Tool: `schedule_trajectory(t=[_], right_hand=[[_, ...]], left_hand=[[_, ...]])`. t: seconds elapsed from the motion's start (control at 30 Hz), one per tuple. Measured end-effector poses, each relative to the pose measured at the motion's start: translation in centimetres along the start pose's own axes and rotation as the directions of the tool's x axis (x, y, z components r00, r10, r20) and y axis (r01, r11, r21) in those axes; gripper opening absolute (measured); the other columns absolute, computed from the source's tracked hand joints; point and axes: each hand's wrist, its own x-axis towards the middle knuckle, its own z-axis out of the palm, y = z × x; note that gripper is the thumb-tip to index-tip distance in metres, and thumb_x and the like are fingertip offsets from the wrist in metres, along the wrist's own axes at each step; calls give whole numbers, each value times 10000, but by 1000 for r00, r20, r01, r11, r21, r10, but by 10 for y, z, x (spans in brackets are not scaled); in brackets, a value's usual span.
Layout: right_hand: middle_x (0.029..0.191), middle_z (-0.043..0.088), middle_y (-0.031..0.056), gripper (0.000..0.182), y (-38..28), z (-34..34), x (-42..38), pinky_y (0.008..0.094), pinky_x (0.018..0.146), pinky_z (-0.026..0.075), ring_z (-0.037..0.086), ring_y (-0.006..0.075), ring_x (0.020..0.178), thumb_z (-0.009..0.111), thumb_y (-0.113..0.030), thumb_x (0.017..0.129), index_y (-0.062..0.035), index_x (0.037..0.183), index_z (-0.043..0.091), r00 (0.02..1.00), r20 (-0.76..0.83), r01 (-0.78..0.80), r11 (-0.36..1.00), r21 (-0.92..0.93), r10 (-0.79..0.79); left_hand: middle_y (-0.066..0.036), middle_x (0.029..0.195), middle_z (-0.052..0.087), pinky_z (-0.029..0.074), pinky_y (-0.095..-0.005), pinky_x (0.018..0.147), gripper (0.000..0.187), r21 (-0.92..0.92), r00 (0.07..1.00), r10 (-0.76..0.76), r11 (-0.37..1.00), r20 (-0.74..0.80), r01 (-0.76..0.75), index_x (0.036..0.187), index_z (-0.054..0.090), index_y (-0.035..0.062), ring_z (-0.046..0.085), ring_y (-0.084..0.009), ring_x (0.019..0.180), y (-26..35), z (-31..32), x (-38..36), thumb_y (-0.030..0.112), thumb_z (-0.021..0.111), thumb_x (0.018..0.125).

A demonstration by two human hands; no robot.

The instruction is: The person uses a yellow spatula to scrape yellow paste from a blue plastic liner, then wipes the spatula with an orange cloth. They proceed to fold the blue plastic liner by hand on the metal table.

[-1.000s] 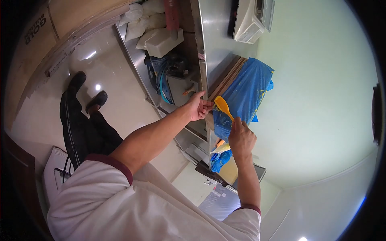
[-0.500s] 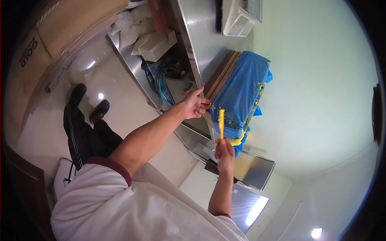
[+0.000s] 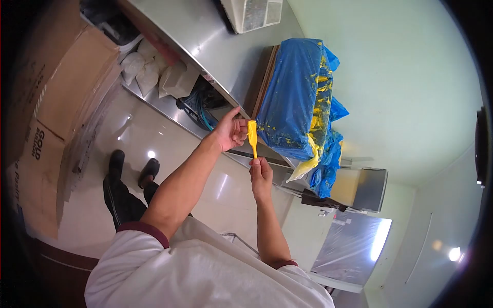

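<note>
My right hand [image 3: 262,177] pinches the thin lower end of a yellow spatula-like tool [image 3: 252,137], which stands nearly upright in the view with its broad end away from the hand. Whether it is a spatula or a brush I cannot make out. Beside the broad end is my left hand [image 3: 230,132], thumb stretched out and fingers partly curled; its fingertips are close to the tool, perhaps touching it. Just beyond the hands, a box-shaped bundle [image 3: 287,97] wrapped in blue plastic sits on a steel counter [image 3: 203,38]. Yellow smears mark the plastic, thickest along one side.
Brown boards show beneath the blue bundle, and crumpled blue and yellow plastic [image 3: 307,165] hangs at its end. A white container [image 3: 251,15] stands on the counter. Bags [image 3: 148,76] and cables [image 3: 197,110] lie on the lower shelf. Large cardboard boxes [image 3: 61,118] stand across the floor.
My view has swung, shifting the surroundings. My right hand has brought the yellow tool up beside my left hand, which has come away from the corner of the blue bundle.
</note>
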Motion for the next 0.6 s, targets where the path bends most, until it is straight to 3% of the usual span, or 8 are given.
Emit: schedule_trajectory(t=[0.1, 0.2, 0.3, 0.4, 0.5, 0.6], right_hand=[[608, 394, -66, 287, -5, 11, 7, 218, 501, 263, 324, 35, 561, 484, -265, 1007, -49, 830, 548, 1000, -29, 9, 1000, 28, -8], [613, 397, -65, 282, -4, 24, 11, 218, 505, 270, 327, 38, 566, 486, -260, 1006, -48, 829, 545, 995, -39, 94, 995, -44, -95], [613, 397, -65, 276, -19, 29, 3, 222, 506, 272, 326, 39, 569, 492, -254, 1003, -43, 832, 544, 999, -33, 37, 997, 67, -35], [614, 397, -63, 275, -18, 28, -4, 223, 509, 275, 328, 38, 572, 501, -252, 1000, -39, 832, 544, 1000, -10, 13, 991, 133, -11], [612, 396, -61, 284, -12, 24, -6, 224, 510, 276, 326, 38, 574, 504, -263, 1000, -36, 835, 545, 1000, -24, -8, 997, 74, 10], [611, 397, -59, 290, -13, 16, -7, 224, 511, 277, 326, 39, 574, 505, -270, 1000, -36, 835, 546, 999, -23, -33, 999, 35, 34]], left_hand=[[-106, 946, 705, 243, -225, 444, 706, 127, 994, 12, 992, -107, 1, 1030, 668, 44, 286, -67, 409, 2, 2, -5, 644, 313, 923], [-159, 1034, 690, 261, -199, 404, 724, 70, 981, 61, 996, -182, -49, 1063, 646, 2, 351, -88, 411, 7, 4, -10, 618, 287, 938], [-172, 1108, 664, 289, -182, 413, 765, 165, 981, 111, 983, -161, -85, 1150, 606, -25, 453, -104, 508, 10, -5, -15, 624, 260, 937], [-188, 1181, 630, 316, -184, 422, 808, 97, 978, 80, 993, -195, -62, 1218, 559, -40, 485, -116, 575, 4, 3, -9, 646, 243, 932], [-194, 1196, 613, 318, -187, 419, 830, 31, 963, 39, 999, -267, -32, 1246, 531, -49, 455, -112, 556, -4, 16, 4, 664, 251, 926], [-155, 968, 644, 344, -203, 425, 738, 32, 966, -23, 999, -257, 32, 1062, 599, -25, 415, -114, 507, -7, 15, 13, 660, 374, 907]])
